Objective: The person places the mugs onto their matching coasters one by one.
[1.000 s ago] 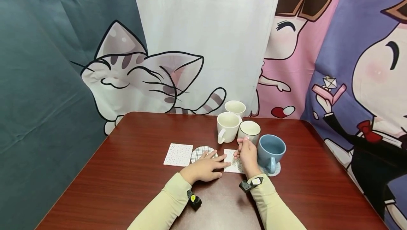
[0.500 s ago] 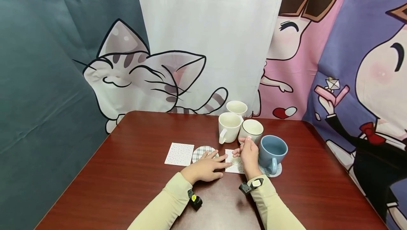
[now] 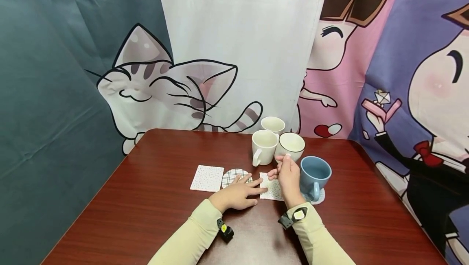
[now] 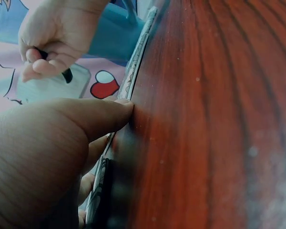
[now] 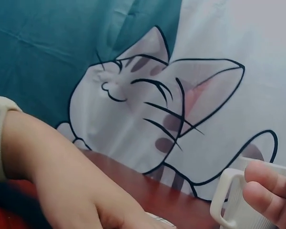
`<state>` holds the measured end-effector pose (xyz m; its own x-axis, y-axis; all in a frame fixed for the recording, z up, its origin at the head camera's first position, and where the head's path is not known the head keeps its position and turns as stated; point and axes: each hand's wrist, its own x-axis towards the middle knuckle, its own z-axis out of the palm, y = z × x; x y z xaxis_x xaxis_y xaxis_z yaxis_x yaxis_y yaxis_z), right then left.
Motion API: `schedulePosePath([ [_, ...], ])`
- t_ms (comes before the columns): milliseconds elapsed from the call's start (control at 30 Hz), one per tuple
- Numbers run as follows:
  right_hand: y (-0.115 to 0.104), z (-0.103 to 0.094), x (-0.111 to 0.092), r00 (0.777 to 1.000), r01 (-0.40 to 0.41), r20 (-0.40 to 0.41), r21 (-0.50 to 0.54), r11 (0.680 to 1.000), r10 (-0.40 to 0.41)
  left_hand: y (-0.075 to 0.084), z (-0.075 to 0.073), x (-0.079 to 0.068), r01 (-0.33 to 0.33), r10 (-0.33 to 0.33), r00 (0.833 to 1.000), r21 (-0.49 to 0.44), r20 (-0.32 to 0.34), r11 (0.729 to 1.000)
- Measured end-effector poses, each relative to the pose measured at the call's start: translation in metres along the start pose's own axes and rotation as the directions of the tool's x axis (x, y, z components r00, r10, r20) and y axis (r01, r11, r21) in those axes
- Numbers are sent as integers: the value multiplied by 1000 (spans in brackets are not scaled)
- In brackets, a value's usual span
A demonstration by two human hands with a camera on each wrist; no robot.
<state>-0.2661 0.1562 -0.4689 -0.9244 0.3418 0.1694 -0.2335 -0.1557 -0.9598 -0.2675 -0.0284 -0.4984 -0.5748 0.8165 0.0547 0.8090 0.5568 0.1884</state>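
My right hand (image 3: 289,179) pinches the dark handle of a white mug (image 3: 291,143) with a dark rim. In the left wrist view that black handle (image 4: 67,75) shows between the curled fingers, and the mug hangs off the table. Fingers spread, my left hand (image 3: 236,195) lies over a round plaid coaster (image 3: 229,178), its fingertips reaching the edge of a speckled square coaster (image 3: 269,191). The right forearm partly hides that square coaster. Beside the right hand a blue mug (image 3: 316,168) stands on a scalloped coaster (image 3: 319,197).
Two white mugs stand behind: a ribbed one (image 3: 264,145) with its handle toward me, and another (image 3: 273,124) farther back. At the left of the row lies a second speckled square coaster (image 3: 207,178). A cartoon-printed curtain (image 3: 234,33) hangs behind the brown table (image 3: 157,200).
The right hand has raised the dark-rimmed mug slightly and moved it a little away from me. The left hand keeps its place on the coasters.
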Motion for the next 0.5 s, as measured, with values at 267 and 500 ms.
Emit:
schedulePosePath([
  [267,-13,-8,-19,997,-33,69,-9,999,34,-1,2,0,2,-1,1000,-6,17,1000],
  [500,-16,-14,-39,989,-70,127,-27,997,73,-1,1,-1,8,-7,999,-34,42,999],
])
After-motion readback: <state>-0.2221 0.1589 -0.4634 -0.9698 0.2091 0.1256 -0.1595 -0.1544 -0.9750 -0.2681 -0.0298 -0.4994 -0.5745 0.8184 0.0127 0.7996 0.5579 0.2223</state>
